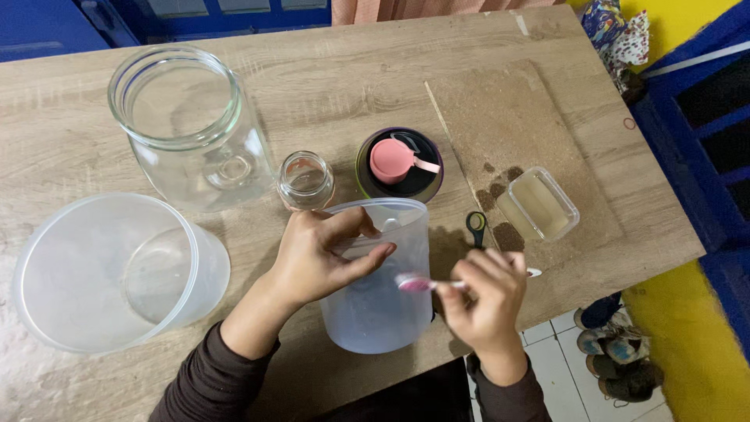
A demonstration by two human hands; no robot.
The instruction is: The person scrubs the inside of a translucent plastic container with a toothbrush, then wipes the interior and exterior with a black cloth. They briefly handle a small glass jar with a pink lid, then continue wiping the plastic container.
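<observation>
Two hands worked at the clear jug (375, 312): the left hand (320, 258) gripped its rim, the right hand (488, 301) pinched a pink spoon (418, 284) over it. Nothing showed inside the jug, and the big jar (191, 129) and bowl (101, 273) stood unfilled

Both arms wear snug dark brown long sleeves, cuffs pushed back above the wrists; left hand (320, 254) and right hand (488, 301) are bare, ringless.

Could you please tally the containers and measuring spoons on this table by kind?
Glass jars: 2 (large jar, small jar)
Clear plastic containers: 3 (round tub, jug held by the left hand, rectangular box)
Dark round container: 1
Pink measuring spoons: 2 (one on the dark container, one in the right hand)
Total: 8
</observation>
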